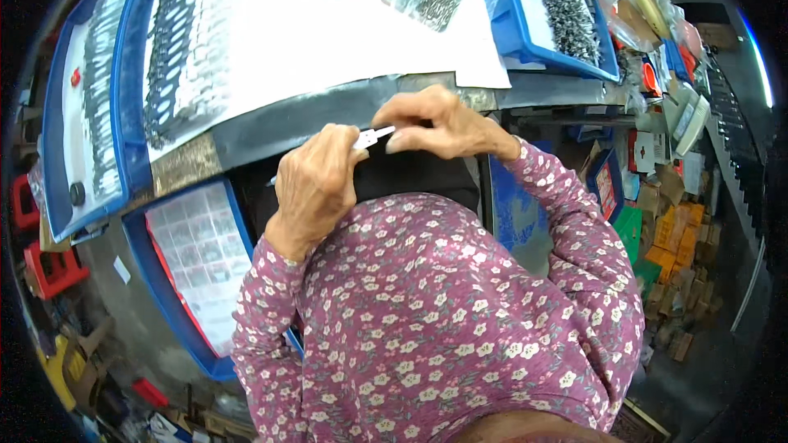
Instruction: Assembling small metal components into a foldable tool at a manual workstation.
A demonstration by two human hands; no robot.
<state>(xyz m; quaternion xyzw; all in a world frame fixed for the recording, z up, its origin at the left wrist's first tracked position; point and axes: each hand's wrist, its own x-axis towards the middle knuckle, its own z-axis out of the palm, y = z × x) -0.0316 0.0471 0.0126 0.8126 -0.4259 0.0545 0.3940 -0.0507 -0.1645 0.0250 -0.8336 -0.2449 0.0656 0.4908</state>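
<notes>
Both of my hands meet just below the front edge of the worktable (328, 111). My left hand (316, 184) and my right hand (439, 125) pinch a small white plastic piece (373, 136) between their fingertips, left on its left end, right on its right end. My sleeves are purple with a small flower print. A dark cloth lies on my lap under the hands. What the piece is exactly cannot be made out.
A white sheet (312, 25) covers the table, with rows of small metal parts (176, 41) at its left. Blue trays (566, 8) of small parts stand at left and right. A blue tray (197, 271) with clear compartments sits by my left knee. Cardboard boxes (681, 254) crowd the floor at right.
</notes>
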